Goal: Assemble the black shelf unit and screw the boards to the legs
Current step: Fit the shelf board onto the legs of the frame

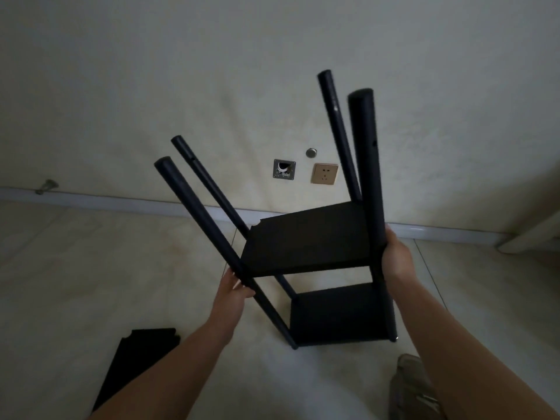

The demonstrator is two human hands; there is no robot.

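Your left hand [233, 287] grips the near-left leg [212, 234] of the shelf unit [309, 247], just below the upper board [306, 241]. Your right hand [395, 256] grips the near-right leg [368, 177] at the same level. The unit tilts to the left, its four legs pointing up toward the wall [212, 71] — two boards are fitted, the lower board [336, 313] near the floor [75, 268]. The near-left leg's foot and the near-right leg's foot sit at floor level. A loose black board [133, 365] lies flat on the floor to your left, well apart from the unit. On the wall behind — a socket [325, 173], an open wall box [284, 169] and a round cap [311, 152]. A shoe [409, 386] shows at lower right.
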